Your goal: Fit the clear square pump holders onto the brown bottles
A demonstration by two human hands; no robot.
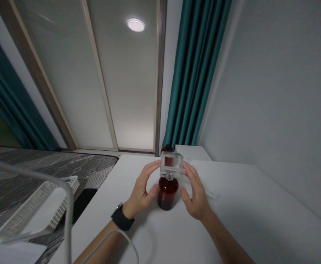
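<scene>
A dark red glass bottle (167,193) stands on the white table (122,172), its neck topped by a clear square block (171,165). My left hand (142,189) curves around the block's left side, fingertips against it, and its thumb lies close to the bottle's shoulder. My right hand (195,192) mirrors this from the other side, with its fingers on the block's right face. A second dark red bottle (167,148) shows behind the block, mostly hidden. A black watch (122,217) sits on my left wrist.
A thin clear rod (212,194) lies on the table right of my right hand. Behind the bottles stands a white box (192,152). At the left, a white perforated basket (38,207), a curved rail (39,176) and a white cable (122,242) lie near the table's edge.
</scene>
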